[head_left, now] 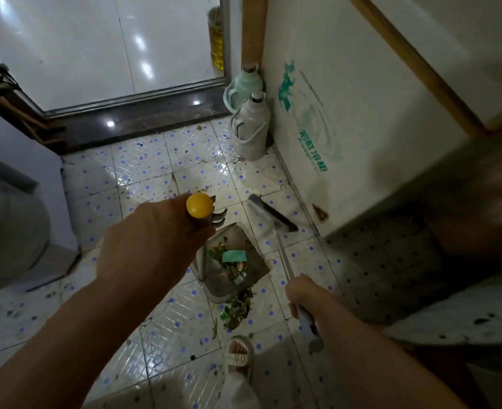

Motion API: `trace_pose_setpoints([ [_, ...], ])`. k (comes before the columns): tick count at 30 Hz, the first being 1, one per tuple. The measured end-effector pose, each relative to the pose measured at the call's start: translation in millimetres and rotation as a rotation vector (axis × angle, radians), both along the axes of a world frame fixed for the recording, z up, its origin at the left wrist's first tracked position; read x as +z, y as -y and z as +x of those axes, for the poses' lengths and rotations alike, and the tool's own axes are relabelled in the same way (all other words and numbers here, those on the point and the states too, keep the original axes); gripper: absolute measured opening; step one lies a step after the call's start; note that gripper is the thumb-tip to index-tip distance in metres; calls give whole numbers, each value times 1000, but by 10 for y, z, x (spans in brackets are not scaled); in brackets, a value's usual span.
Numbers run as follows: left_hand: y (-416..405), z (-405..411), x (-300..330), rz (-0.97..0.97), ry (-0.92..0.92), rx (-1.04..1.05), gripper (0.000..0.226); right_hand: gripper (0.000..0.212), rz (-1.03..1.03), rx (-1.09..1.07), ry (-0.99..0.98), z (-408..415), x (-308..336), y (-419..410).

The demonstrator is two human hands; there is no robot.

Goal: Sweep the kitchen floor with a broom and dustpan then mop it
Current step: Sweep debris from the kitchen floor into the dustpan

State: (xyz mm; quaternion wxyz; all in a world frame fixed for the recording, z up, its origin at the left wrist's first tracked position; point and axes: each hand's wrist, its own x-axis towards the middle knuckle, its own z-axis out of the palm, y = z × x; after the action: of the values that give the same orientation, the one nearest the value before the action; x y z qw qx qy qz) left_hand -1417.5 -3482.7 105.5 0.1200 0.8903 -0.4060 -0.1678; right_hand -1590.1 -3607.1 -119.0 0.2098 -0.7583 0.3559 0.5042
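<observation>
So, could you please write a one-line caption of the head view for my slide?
Left hand grips the dustpan handle, right hand grips the broom; leaf debris remains on the tiled floor.

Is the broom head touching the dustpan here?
Apart. The head view shows bare floor tiles between the broom head and the dustpan.

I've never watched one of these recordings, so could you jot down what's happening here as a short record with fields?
left hand: left hand grips the dustpan handle, yellow-capped
right hand: right hand grips the broom
dustpan: dustpan on the floor, holding leaves and scraps
still unswept: debris pile at the pan's lip
floor: tiled floor, speckled with dirt
nearby: two flasks beside a white cabinet
</observation>
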Motion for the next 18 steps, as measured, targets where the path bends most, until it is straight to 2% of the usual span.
trace_pose_setpoints([
  [2, -210, -95, 27, 16, -17, 1, 11, 34, 1, -108, 50, -95, 95, -273],
  [4, -472, -199, 60, 17, -17, -2, 12, 32, 43, -208, 107, -219, 218, -585],
  [6, -733, -296, 80, 1, 21, -9, 13, 24, 61, -193, 38, -289, 374, -890],
  [8, -1011, -404, 117, -10, 47, 0, 17, 18, 101, -110, 59, -396, 471, -1196],
  [10, -1276, -508, 160, -16, 49, 7, 22, 22, 128, -104, 91, -529, 569, -1487],
  [12, -1517, -608, 215, -23, 60, 10, 22, 31, 144, -255, 107, -703, 592, -1715],
  [15, -1822, -746, 293, -38, 91, 24, 20, 28, 136, -143, 193, -895, 726, -1901],
  [18, -2048, -859, 335, -40, 87, 47, 22, 38, 96, -156, 292, -994, 777, -1934],
])
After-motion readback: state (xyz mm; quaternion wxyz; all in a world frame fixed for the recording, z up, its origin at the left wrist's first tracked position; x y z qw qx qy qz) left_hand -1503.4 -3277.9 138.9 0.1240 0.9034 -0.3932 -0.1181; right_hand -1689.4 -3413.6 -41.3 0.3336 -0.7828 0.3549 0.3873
